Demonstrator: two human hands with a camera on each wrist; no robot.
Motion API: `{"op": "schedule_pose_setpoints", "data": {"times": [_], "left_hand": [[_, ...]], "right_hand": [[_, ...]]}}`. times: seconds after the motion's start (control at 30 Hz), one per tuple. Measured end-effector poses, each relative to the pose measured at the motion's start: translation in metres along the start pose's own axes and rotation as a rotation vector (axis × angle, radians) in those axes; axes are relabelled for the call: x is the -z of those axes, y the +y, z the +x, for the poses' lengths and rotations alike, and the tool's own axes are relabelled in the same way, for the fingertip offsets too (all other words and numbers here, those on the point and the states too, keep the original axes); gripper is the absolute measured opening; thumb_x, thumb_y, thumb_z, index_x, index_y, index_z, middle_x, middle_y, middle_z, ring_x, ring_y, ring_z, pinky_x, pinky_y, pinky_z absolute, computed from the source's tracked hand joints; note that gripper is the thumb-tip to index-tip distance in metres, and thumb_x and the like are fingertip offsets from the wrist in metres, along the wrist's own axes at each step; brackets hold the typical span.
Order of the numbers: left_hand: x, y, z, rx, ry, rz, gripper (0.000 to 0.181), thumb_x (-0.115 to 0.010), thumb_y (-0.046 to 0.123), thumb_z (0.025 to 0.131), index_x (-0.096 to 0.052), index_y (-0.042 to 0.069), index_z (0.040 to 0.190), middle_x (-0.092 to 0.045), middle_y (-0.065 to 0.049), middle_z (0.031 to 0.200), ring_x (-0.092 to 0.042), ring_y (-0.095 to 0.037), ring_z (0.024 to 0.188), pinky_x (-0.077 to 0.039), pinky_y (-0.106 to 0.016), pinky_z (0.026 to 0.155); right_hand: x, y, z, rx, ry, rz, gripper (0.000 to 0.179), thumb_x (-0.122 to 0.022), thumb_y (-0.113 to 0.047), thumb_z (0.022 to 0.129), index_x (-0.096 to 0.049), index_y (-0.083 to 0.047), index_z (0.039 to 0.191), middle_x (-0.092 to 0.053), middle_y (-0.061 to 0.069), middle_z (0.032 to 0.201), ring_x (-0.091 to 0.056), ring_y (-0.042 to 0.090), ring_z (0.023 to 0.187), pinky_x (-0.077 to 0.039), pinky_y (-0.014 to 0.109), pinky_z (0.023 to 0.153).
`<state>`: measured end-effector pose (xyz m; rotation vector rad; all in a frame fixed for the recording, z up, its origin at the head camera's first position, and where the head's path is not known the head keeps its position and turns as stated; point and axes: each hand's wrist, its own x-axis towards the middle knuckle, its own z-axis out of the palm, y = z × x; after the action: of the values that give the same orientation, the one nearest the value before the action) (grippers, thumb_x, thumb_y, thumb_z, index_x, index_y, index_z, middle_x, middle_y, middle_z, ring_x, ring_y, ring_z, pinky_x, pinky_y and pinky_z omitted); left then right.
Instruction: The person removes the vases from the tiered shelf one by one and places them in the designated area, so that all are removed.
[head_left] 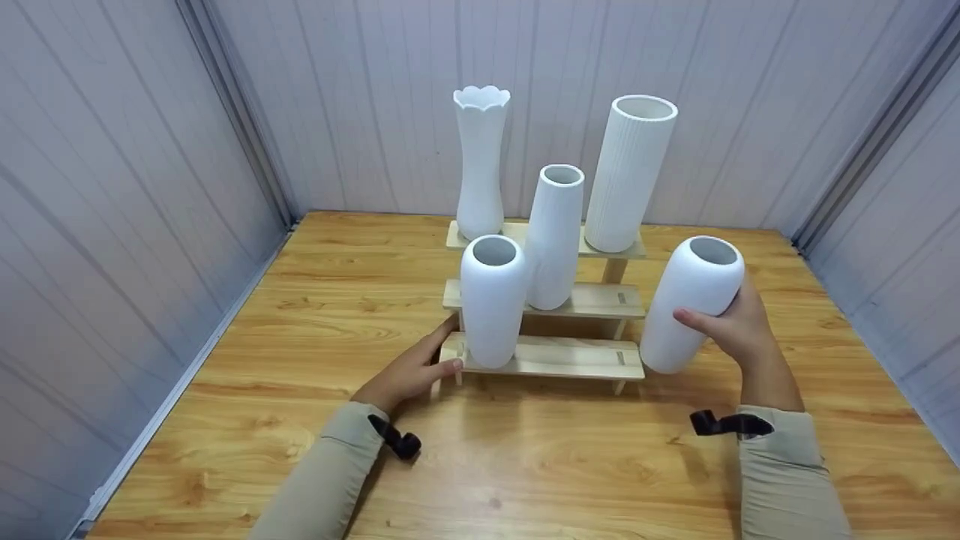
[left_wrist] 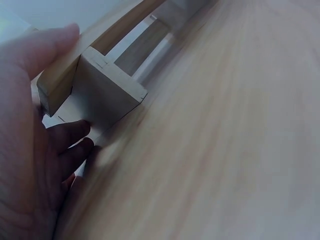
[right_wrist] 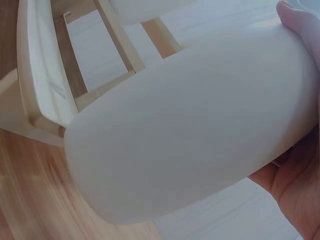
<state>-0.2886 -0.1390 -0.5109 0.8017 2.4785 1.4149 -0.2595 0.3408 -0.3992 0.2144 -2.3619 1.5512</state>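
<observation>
A white vase (head_left: pixel 688 307) is held by my right hand (head_left: pixel 739 322), the thumb across its near side and the other fingers behind it. The vase leans just right of the lowest step of a wooden tiered stand (head_left: pixel 570 358); its smooth side fills much of the right wrist view (right_wrist: pixel 190 125). My left hand (head_left: pixel 412 369) grips the left end of that lowest step, thumb on top, fingers around the end by the leg (left_wrist: pixel 107 90). On the lowest step, beside this hand, stands a similar rounded vase (head_left: pixel 493 307).
A ribbed, tapered vase (head_left: pixel 553 240) stands on the middle step. The top step bears a scalloped-rim vase (head_left: pixel 481 165) at left and a ribbed cylinder vase (head_left: pixel 630 176) at right. Pale panel walls (head_left: pixel 390 112) enclose the wood-grain table (head_left: pixel 570 465).
</observation>
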Motion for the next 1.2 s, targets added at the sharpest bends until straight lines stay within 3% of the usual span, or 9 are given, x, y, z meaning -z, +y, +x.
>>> {"op": "schedule_pose_setpoints", "data": {"times": [0.3, 0.5, 0.83, 1.2], "left_hand": [[0.001, 0.003, -0.004, -0.007, 0.032, 0.05, 0.07, -0.054, 0.039, 0.105, -0.019, 0.023, 0.163, -0.023, -0.001, 0.166, -0.022, -0.027, 0.152, -0.02, -0.05, 0.122], [0.0, -0.003, -0.002, 0.01, 0.039, 0.061, 0.07, -0.053, 0.046, 0.104, -0.021, 0.024, 0.163, -0.024, 0.004, 0.166, -0.023, -0.022, 0.152, -0.021, -0.044, 0.122], [0.0, -0.005, -0.001, 0.04, 0.058, 0.034, 0.07, -0.056, 0.05, 0.102, -0.026, 0.029, 0.161, -0.027, 0.007, 0.164, -0.027, -0.019, 0.15, -0.027, -0.04, 0.12], [0.0, -0.001, -0.001, 0.076, 0.046, 0.005, 0.071, -0.058, 0.051, 0.101, -0.026, 0.032, 0.161, -0.029, 0.006, 0.164, -0.027, -0.019, 0.15, -0.027, -0.042, 0.12]], "right_hand": [[0.002, 0.013, 0.005, -0.062, -0.009, -0.056, 0.098, -0.09, -0.016, 0.078, -0.028, -0.015, 0.154, -0.051, 0.0, 0.129, -0.054, 0.014, 0.112, -0.047, 0.048, 0.097], [0.002, 0.02, 0.006, -0.119, 0.012, -0.04, 0.101, -0.091, -0.022, 0.077, -0.026, -0.013, 0.154, -0.049, 0.007, 0.134, -0.052, 0.019, 0.116, -0.042, 0.06, 0.104], [-0.007, 0.038, 0.009, -0.1, 0.039, -0.005, 0.098, -0.09, -0.019, 0.078, -0.027, -0.015, 0.154, -0.049, 0.004, 0.136, -0.052, 0.016, 0.117, -0.044, 0.056, 0.105], [-0.019, 0.047, 0.011, -0.116, 0.065, 0.027, 0.104, -0.09, -0.021, 0.078, -0.023, -0.016, 0.158, -0.045, 0.012, 0.14, -0.049, 0.027, 0.125, -0.04, 0.058, 0.109]]}}
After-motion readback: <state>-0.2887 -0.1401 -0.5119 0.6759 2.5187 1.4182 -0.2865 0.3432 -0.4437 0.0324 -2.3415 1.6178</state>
